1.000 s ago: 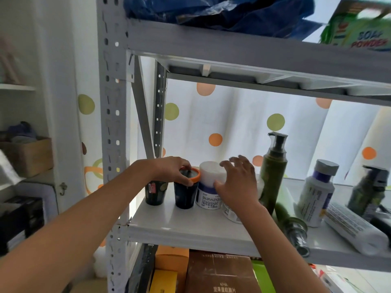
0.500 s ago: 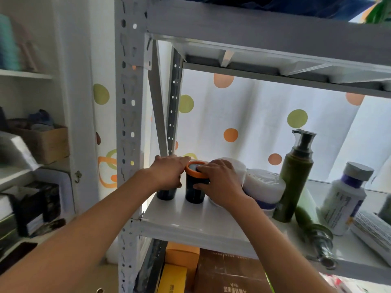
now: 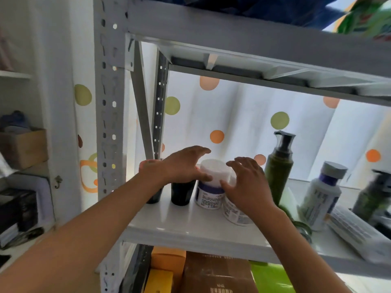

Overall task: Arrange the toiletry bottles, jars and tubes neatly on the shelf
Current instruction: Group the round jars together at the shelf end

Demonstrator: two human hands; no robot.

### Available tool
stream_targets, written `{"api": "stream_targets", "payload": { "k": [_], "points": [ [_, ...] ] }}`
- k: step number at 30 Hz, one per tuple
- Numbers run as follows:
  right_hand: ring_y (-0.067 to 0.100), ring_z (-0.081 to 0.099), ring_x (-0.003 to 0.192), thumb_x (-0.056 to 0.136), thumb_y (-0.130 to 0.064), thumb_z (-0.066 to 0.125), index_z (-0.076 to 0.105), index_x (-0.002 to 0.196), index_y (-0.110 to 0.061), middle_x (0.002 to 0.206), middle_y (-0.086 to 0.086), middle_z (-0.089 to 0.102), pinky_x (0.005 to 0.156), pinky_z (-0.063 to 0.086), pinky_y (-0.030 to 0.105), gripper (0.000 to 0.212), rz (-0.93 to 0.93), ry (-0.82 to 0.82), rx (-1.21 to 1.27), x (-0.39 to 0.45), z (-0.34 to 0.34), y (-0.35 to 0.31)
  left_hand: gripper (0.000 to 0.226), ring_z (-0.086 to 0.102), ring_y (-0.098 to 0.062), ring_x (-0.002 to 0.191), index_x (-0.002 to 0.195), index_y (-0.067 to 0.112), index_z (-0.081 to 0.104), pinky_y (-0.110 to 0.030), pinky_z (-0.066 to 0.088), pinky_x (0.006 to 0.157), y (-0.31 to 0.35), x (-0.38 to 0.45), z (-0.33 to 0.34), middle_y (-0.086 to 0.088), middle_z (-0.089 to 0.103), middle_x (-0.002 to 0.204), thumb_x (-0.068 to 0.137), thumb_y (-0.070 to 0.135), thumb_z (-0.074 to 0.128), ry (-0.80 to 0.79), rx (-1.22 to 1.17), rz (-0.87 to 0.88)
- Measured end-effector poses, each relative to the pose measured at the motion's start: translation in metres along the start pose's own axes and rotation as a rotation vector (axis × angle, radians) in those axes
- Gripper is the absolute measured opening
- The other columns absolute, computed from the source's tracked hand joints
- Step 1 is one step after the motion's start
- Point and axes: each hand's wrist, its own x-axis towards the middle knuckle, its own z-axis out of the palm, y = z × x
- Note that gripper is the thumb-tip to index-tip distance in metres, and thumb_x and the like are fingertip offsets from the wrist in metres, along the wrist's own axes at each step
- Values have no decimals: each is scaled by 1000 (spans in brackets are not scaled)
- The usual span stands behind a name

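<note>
Head view: the left hand [image 3: 182, 166] is spread, fingers straight and reaching over the tops of two dark jars [image 3: 182, 193], its thumb touching the side of the white jar [image 3: 211, 182] just right of it. It grips nothing. The right hand [image 3: 247, 185] is also spread, fingers loosely fanned, its thumb against the other side of the white jar; its palm covers a second white jar [image 3: 234, 212] that sits lower and nearer the shelf [image 3: 190, 229] edge. Whether the palm presses that jar cannot be told. The white jar stands upright between the two hands. Right of the right hand stands a green pump bottle [image 3: 279, 166], then a white bottle [image 3: 321, 195] with a grey cap, and a tube [image 3: 357, 233] lying flat.

Half a second ago both hands were curled round the orange-rimmed dark jar at the left. Now they have let go, opened and shifted right to flank the white jar, which shows in full where the right hand hid it.
</note>
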Motion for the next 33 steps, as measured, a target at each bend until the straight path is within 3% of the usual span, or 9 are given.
{"api": "stream_targets", "payload": {
  "k": [4, 7, 13, 27, 33],
  "points": [
    [22, 48, 122, 83, -43, 63, 56, 129, -19, 129, 3, 57, 105, 38, 36, 52, 76, -55, -40, -16, -3, 24, 77, 44, -16, 129, 141, 25, 43, -33, 38, 106, 18, 23, 19, 4, 45, 146, 76, 55, 71, -65, 77, 11],
    [20, 47, 127, 86, -43, 62, 52, 137, -21, 138, 0, 54, 110, 36, 36, 56, 75, -83, 14, -19, -1, 34, 63, 58, -19, 109, 127, 22, 58, -35, 47, 92, 22, 33, 28, 0, 63, 125, 75, 56, 71, -57, 119, 9],
    [21, 37, 137, 88, -42, 62, 46, 143, -21, 149, 1, 44, 117, 24, 37, 61, 94, -81, 35, -14, 8, 43, 66, 56, -19, 113, 131, 22, 57, -28, 41, 89, 24, 35, 25, 0, 60, 130, 76, 54, 72, -40, 156, -3],
    [19, 25, 144, 91, -46, 57, 38, 147, -23, 154, 1, 37, 121, 7, 34, 63, 92, -92, 26, -2, 22, 51, 64, 54, -20, 116, 135, 21, 52, -29, 39, 90, 28, 32, 23, 0, 58, 131, 81, 51, 68, -87, 187, 1],
    [21, 11, 149, 94, -50, 51, 26, 151, -22, 159, 3, 25, 121, 7, 36, 69, 53, -170, -40, -3, 13, 51, 47, 58, -19, 103, 115, 24, 58, -31, 44, 78, 31, 22, 41, 4, 62, 112, 76, 51, 64, -11, 114, -3]
  ]
}}
